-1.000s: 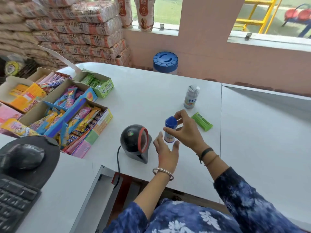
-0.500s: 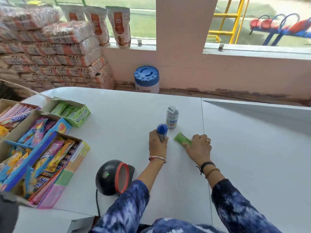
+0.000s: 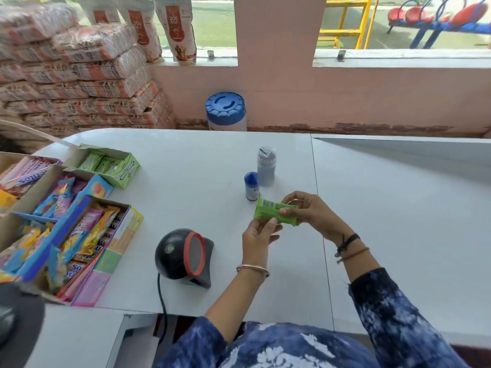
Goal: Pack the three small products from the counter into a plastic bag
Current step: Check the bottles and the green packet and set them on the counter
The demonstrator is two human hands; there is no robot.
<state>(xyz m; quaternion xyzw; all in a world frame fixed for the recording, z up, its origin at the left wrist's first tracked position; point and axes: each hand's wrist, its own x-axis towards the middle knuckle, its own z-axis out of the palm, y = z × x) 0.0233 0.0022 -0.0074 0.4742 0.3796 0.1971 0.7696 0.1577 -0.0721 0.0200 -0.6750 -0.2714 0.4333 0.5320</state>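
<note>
A green gum packet (image 3: 273, 214) is held above the white counter (image 3: 186, 168) by both hands. My right hand (image 3: 310, 212) grips its right end, and my left hand (image 3: 259, 233) pinches its lower left edge from below. Just beyond the packet, a small blue-capped bottle (image 3: 252, 185) stands upright on the counter. A taller grey bottle (image 3: 266, 166) stands right behind it. No plastic bag is in view.
A black barcode scanner with a red ring (image 3: 184, 254) sits left of my left hand, its cable running down. Open boxes of sweets (image 3: 66, 224) and a green gum box (image 3: 111, 164) fill the left. A blue-lidded jar (image 3: 225, 111) stands beyond the counter.
My left hand let go of the blue-capped bottle, which now stands by the grey bottle. My right hand lifted the green packet off the counter and my left hand joined it.
</note>
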